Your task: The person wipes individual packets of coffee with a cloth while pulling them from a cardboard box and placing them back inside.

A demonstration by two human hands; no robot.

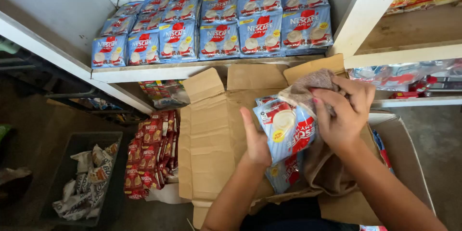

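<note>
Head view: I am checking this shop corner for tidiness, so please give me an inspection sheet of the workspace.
Surface: open brown cardboard box with flaps spread, below a white wooden shelf.
Job's things: blue and white pouch pack with red patches, held upright over the box; brown cloth rag pressed on its top.
Clutter: strips of red sachets beside the box; dark plastic crate holding white packets.
Grippers: left hand supports the pack's side; right hand grips the rag against the pack.
Cables: nothing seen.
Surroundings: rows of matching blue pouch packs on the shelf; more packaged goods on shelves to the right.
</note>
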